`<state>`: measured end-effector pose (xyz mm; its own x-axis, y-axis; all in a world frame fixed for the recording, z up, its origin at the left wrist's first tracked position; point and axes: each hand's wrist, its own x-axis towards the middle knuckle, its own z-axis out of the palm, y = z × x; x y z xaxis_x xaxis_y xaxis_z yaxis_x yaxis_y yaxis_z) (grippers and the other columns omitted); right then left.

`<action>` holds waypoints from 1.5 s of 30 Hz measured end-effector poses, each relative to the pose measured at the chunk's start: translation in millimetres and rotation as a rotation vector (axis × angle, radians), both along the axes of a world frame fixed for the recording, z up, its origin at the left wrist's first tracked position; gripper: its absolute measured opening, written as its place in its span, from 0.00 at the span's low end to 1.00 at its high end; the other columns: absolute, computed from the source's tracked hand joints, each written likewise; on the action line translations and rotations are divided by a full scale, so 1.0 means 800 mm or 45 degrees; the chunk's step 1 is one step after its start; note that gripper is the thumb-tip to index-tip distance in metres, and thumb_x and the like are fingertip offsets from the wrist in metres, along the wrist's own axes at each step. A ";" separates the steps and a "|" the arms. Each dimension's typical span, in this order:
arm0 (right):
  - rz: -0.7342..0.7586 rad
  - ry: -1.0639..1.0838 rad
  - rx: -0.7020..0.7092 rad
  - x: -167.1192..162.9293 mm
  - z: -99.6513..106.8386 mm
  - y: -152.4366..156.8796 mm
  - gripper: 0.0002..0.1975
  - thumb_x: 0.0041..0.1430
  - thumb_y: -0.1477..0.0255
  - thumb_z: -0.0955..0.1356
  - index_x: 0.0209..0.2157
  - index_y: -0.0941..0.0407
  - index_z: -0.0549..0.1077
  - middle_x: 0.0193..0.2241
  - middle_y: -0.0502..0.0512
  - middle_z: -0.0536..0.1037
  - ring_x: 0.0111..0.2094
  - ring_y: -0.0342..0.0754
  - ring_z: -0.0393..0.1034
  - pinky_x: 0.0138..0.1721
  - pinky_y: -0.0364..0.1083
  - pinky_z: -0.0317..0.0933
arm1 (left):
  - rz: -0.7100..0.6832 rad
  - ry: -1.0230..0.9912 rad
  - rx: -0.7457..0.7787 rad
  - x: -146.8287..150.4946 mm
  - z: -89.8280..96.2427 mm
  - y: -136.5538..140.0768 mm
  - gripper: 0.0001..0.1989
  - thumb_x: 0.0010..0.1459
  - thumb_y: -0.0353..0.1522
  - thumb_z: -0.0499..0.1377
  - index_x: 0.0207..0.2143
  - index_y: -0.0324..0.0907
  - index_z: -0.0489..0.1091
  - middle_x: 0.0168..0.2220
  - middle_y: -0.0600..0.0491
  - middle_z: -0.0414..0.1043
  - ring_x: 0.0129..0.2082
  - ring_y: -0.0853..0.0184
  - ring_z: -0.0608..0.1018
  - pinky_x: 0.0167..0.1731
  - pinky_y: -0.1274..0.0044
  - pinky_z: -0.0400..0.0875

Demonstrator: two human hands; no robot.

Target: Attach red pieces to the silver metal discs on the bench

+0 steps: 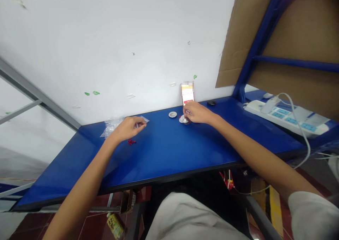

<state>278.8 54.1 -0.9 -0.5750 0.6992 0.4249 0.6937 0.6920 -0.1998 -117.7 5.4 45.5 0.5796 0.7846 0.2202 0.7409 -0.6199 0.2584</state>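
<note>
My left hand [129, 129] is over the left part of the blue table [164, 144], its thumb and fingers curled together at the tips. A small clear plastic bag [144, 119] shows just past those fingertips; whether they pinch it is hidden. Small red pieces [131, 141] lie below this hand. My right hand [197, 112] pinches a tiny red piece [185, 116] over a shiny round disc [183, 120]. To the left of that, a second round whitish disc [172, 115] lies flat. A phone [188, 92] with a lit screen leans upright on the wall behind my right hand.
Crumpled clear plastic [109, 125] lies at the table's back left. A black oval object [211, 103] sits at the back right. On the right, a white power strip [287, 119] carries a plug and cable. A white wall [148, 45] rises directly behind the table.
</note>
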 end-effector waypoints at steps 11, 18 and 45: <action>-0.004 -0.110 0.160 -0.040 -0.004 0.009 0.11 0.67 0.79 0.66 0.43 0.57 0.80 0.41 0.64 0.81 0.46 0.58 0.72 0.46 0.52 0.64 | 0.062 0.257 -0.095 -0.067 -0.028 -0.058 0.11 0.65 0.38 0.57 0.40 0.48 0.80 0.42 0.48 0.79 0.42 0.55 0.80 0.42 0.68 0.72; 0.072 -0.427 0.151 -0.072 -0.021 0.051 0.02 0.63 0.74 0.75 0.38 0.55 0.84 0.39 0.62 0.83 0.44 0.57 0.74 0.43 0.50 0.62 | 0.056 0.212 -0.014 -0.037 -0.024 -0.047 0.06 0.63 0.36 0.59 0.37 0.45 0.75 0.37 0.50 0.77 0.36 0.59 0.78 0.37 0.71 0.70; 0.271 0.097 0.304 -0.043 -0.004 -0.019 0.11 0.74 0.68 0.69 0.52 0.47 0.83 0.48 0.49 0.87 0.37 0.47 0.83 0.35 0.43 0.67 | -0.113 -1.092 -0.578 0.095 -0.072 0.003 0.12 0.63 0.38 0.67 0.38 0.41 0.69 0.31 0.54 0.78 0.25 0.72 0.75 0.31 0.77 0.71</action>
